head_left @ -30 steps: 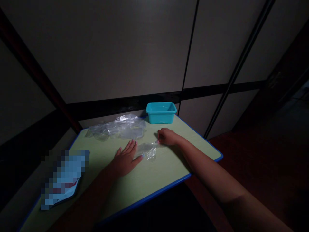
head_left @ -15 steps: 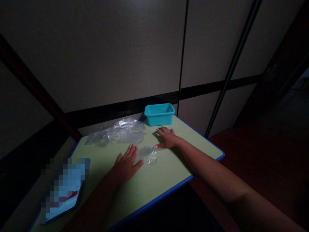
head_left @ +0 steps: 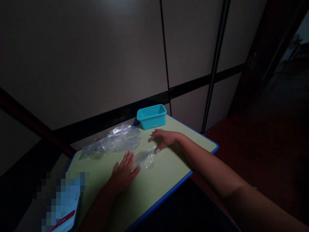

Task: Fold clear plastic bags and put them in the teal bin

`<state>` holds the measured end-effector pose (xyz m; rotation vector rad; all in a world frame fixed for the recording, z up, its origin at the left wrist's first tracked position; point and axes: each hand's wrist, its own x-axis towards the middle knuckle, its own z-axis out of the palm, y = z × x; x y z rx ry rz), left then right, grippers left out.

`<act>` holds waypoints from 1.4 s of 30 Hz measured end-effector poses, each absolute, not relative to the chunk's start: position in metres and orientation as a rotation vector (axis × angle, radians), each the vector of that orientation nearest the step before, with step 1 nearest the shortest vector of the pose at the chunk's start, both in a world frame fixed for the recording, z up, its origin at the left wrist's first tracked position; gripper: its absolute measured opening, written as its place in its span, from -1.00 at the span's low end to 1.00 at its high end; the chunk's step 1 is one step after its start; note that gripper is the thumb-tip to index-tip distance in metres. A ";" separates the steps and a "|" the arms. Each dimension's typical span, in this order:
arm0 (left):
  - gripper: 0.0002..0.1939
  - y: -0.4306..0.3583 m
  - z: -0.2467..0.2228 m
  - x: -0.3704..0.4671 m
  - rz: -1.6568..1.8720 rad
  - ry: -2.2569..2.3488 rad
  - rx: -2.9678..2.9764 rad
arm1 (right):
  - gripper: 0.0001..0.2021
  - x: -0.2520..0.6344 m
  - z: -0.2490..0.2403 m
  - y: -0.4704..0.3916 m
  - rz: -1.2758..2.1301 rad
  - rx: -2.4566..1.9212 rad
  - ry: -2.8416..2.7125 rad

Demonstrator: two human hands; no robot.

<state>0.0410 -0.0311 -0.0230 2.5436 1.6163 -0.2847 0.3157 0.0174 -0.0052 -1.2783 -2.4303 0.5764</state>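
A small clear plastic bag (head_left: 145, 158) lies on the pale green table (head_left: 149, 190) between my hands. My left hand (head_left: 124, 172) rests with spread fingers at the bag's left edge. On the other side, my right hand (head_left: 165, 138) is raised a little with its fingers apart and curved, the thumb at the bag's right corner. Neither hand grips anything. Several crumpled clear bags (head_left: 116, 140) form a heap toward the back left of the table.
A turquoise plastic basket (head_left: 154, 121) stands at the table's back corner, against the panelled wall. At the left edge lies a blue and white flat object (head_left: 66, 206), partly blurred. The table has a blue rim.
My right hand has lifted slightly, and its fingers are more curved. The bag's right end is raised near the thumb. The camera view has shifted and tilted.
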 end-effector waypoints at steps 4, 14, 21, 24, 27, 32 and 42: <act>-0.28 -0.032 -0.022 0.041 -0.278 1.608 2.533 | -0.26 0.307 -0.008 0.011 0.660 -1.228 -2.494; -0.28 -0.031 -0.026 0.038 -0.261 1.590 2.550 | -0.63 0.298 0.001 0.000 0.432 -1.128 -2.523; -0.27 -0.030 -0.027 0.038 -0.226 1.582 2.546 | -0.70 0.277 -0.003 -0.008 0.259 -1.259 -2.499; -0.27 -0.031 -0.026 0.038 -0.238 1.583 2.546 | -0.69 0.271 -0.005 -0.009 0.234 -1.245 -2.445; -0.27 -0.032 -0.023 0.040 -0.262 1.597 2.542 | -0.54 0.268 -0.006 -0.011 0.209 -1.229 -2.417; -0.28 -0.033 -0.023 0.040 -0.269 1.591 2.550 | -0.67 0.262 -0.006 -0.012 0.167 -1.236 -2.382; -0.27 -0.031 -0.025 0.040 -0.258 1.589 2.555 | -0.86 0.271 0.003 -0.009 0.221 -1.379 -2.175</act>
